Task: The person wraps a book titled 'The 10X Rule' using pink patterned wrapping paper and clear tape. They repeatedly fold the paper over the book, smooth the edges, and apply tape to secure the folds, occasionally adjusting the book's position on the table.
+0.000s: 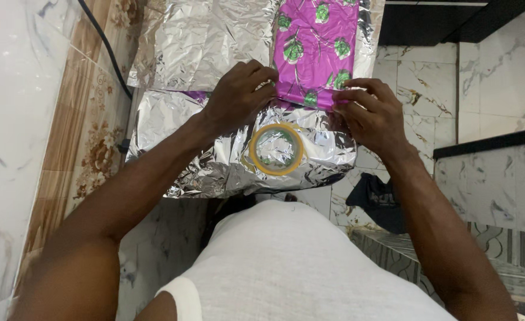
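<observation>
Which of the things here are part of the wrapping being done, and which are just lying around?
In use: purple patterned paper, silver foil sheet, roll of clear tape, left hand, right hand.

Lying about: black cable, dark cloth on the floor.

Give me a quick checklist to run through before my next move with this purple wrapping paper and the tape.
1. Left hand gripping the fold edge of the purple wrapping paper: ok.
2. Right hand pinching the same edge: ok.
3. Tape roll lying flat on the silver foil sheet, between both wrists: ok.
4. A hand free to pick up the tape: not ok, both are on the paper.
5. Loose tape end ready to pull: cannot tell.
6. Fold lying flat and even under the fingers: cannot tell, hands cover it.
</observation>
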